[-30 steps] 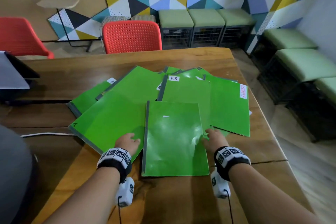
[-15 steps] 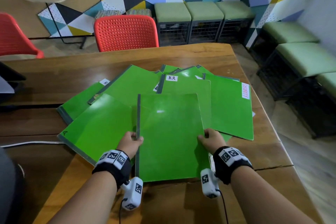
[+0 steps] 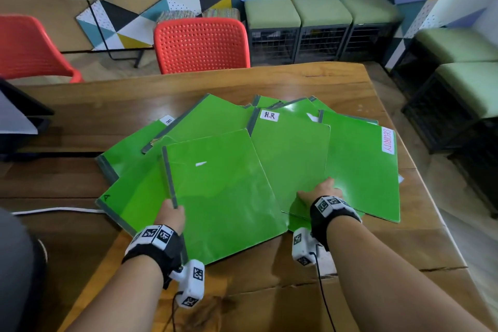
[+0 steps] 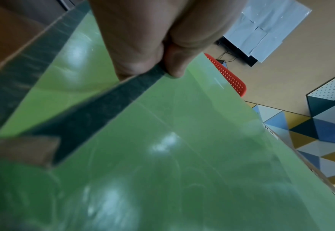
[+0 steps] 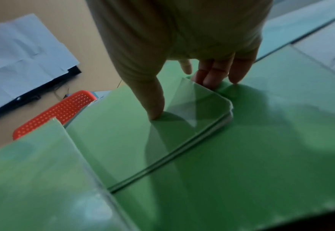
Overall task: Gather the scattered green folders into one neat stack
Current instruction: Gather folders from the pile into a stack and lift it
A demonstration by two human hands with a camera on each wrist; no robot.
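Several green folders lie fanned out on the wooden table point(image 3: 269, 81). My left hand point(image 3: 172, 217) grips the grey spine of the nearest folder point(image 3: 223, 191), whose left edge is tilted up off the pile. In the left wrist view the left hand point(image 4: 162, 68) pinches that spine, thumb on the cover of the folder point(image 4: 182, 156). My right hand point(image 3: 319, 193) holds the near corner of the H.R folder point(image 3: 291, 148). The right wrist view shows the right hand point(image 5: 182, 96) with its thumb on the H.R folder point(image 5: 123, 132) and its fingers curled at the corner, over the SECURITY folder point(image 5: 261, 140) point(image 3: 361, 164).
Two more folders point(image 3: 134, 191) stick out at the left of the pile. A white cable point(image 3: 54, 210) crosses the table on the left, near a dark device point(image 3: 18, 116). Red chairs point(image 3: 200, 44) stand behind the table, and green stools point(image 3: 320, 13) line the wall.
The nearest folder has swung left and its spine has risen in my left hand. My right hand let go of its right edge and took the H.R folder's corner.
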